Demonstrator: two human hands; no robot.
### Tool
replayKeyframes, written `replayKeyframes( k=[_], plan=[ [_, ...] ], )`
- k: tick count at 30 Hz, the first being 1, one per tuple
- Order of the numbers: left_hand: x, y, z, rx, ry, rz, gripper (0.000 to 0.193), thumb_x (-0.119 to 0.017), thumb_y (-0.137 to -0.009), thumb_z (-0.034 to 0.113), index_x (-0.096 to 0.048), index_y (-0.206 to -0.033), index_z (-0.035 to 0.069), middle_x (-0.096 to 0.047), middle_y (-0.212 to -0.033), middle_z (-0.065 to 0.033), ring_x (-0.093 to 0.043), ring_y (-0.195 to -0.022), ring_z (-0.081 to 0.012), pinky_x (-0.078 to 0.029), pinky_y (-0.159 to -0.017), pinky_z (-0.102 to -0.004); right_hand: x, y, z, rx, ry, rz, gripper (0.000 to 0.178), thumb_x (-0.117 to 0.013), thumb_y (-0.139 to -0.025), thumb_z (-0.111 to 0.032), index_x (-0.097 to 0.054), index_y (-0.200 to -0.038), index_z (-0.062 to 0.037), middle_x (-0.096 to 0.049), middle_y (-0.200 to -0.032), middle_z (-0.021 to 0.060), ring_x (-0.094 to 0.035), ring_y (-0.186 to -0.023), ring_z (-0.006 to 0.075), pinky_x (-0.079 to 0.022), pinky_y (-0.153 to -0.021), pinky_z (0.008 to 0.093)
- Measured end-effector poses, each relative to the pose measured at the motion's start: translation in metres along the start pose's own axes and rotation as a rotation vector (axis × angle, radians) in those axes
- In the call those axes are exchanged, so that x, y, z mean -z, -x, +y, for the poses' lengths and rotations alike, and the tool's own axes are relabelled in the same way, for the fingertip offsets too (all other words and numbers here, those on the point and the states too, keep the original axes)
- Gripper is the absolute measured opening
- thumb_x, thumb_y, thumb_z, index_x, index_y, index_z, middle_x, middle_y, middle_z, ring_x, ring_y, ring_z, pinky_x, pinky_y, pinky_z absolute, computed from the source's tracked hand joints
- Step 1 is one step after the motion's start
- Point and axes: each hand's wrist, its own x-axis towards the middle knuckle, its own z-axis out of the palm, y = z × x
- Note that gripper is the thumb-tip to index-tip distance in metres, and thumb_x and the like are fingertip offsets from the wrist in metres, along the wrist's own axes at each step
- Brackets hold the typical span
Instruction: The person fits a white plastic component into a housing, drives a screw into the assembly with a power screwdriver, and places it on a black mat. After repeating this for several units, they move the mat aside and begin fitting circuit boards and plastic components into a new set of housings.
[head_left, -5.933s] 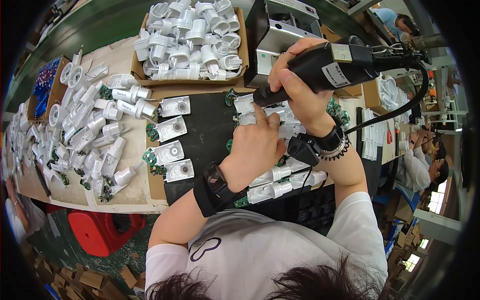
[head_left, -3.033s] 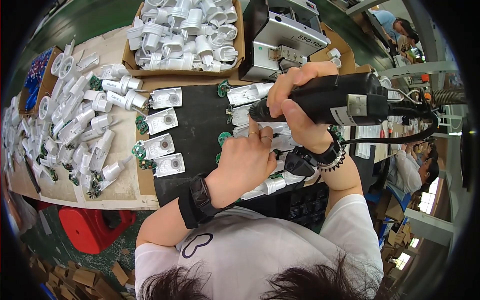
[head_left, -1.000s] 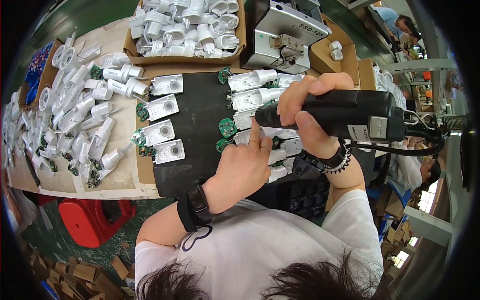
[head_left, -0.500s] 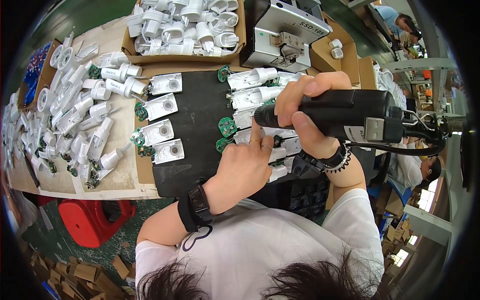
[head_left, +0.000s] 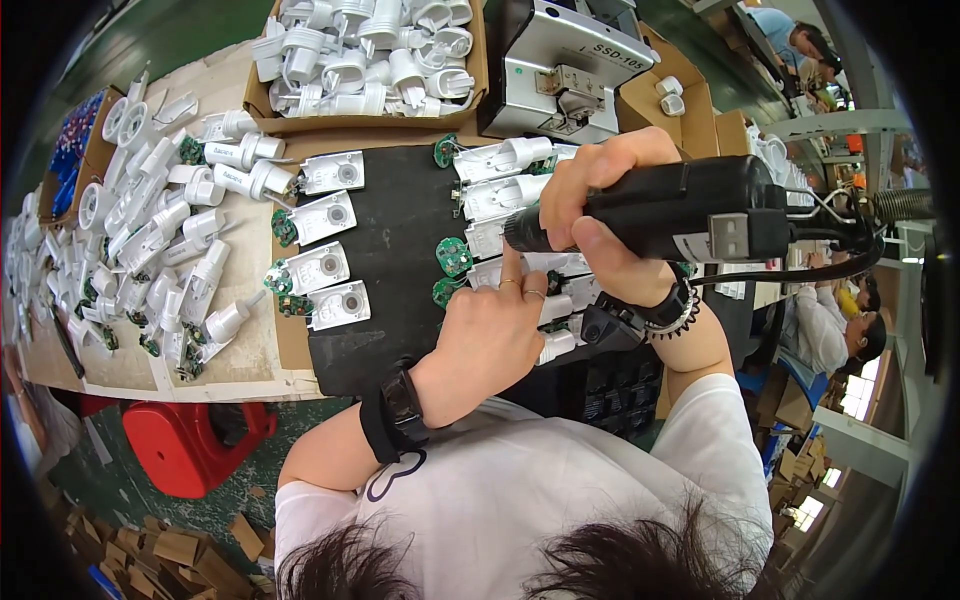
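My right hand (head_left: 615,215) wraps round one black corded driver (head_left: 690,205), its nose at a white housing (head_left: 486,238) in the mat's right-hand group. My left hand (head_left: 490,335) points one straight index finger there, the others curled; I can't tell whether its thumb pinches anything. Four open housings (head_left: 328,265) line the left edge of the black mat (head_left: 395,245) on my worn table (head_left: 240,372). One red stool (head_left: 165,450) stands on the green floor (head_left: 255,490). Beyond sit one carton (head_left: 375,124) of white parts and one metal machine (head_left: 525,90); farther, one co-worker in blue (head_left: 775,28).
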Motion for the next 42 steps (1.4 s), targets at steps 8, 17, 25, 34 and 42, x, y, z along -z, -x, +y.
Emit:
replayKeyframes(
  k=[8,17,25,34,42],
  plan=[
    [0.002,0.001,0.001,0.002,-0.009,-0.024,0.039,-0.061,-0.063,0.014,-0.054,-0.098,-0.003,-0.051,-0.117,-0.0387,-0.062,-0.051,-0.0234,-0.049,-0.046,-0.0333,0.004,-0.003,0.003,0.017,0.018,-0.056,0.031,-0.063,-0.082,-0.005,-0.039,-0.100,-0.0091,-0.052,-0.067,0.0062,-0.049,-0.058,0.0151,-0.044,-0.058,0.0300],
    [0.005,-0.003,0.000,-0.004,-0.006,-0.076,0.041,-0.062,-0.064,0.014,-0.053,-0.100,-0.003,-0.048,-0.120,-0.0388,-0.062,-0.053,-0.0237,-0.050,-0.048,-0.0343,0.004,-0.003,0.012,0.043,-0.142,-0.019,0.028,-0.061,-0.082,-0.005,-0.041,-0.101,-0.0087,-0.051,-0.067,0.0056,-0.049,-0.058,0.0157,-0.043,-0.057,0.0302],
    [0.016,-0.003,-0.002,-0.015,0.019,-0.001,0.034,-0.059,-0.071,0.013,-0.051,-0.099,-0.005,-0.051,-0.122,-0.0321,-0.063,-0.061,-0.0262,-0.051,-0.053,-0.0361,0.069,-0.035,-0.012,0.334,-0.079,0.356,0.030,-0.053,-0.080,-0.001,-0.044,-0.108,-0.0061,-0.051,-0.067,0.0048,-0.049,-0.056,0.0171,-0.042,-0.056,0.0301],
    [0.032,0.017,-0.004,-0.043,0.052,0.117,0.026,-0.061,-0.073,0.007,-0.053,-0.097,0.001,-0.060,-0.106,-0.0155,-0.062,-0.075,-0.0276,-0.051,-0.063,-0.0353,0.079,-0.058,0.008,0.294,0.159,0.445,0.025,-0.053,-0.080,-0.001,-0.047,-0.104,-0.0017,-0.055,-0.071,0.0101,-0.054,-0.060,0.0184,-0.045,-0.057,0.0300],
    [0.017,0.037,-0.014,-0.175,0.147,0.186,0.023,-0.061,-0.074,0.006,-0.055,-0.096,0.003,-0.060,-0.108,-0.0135,-0.061,-0.077,-0.0264,-0.050,-0.064,-0.0339,0.052,-0.011,-0.014,0.296,0.031,0.332,0.032,-0.052,-0.080,-0.002,-0.044,-0.111,-0.0051,-0.051,-0.069,0.0094,-0.050,-0.059,0.0180,-0.044,-0.060,0.0327]
  ],
)
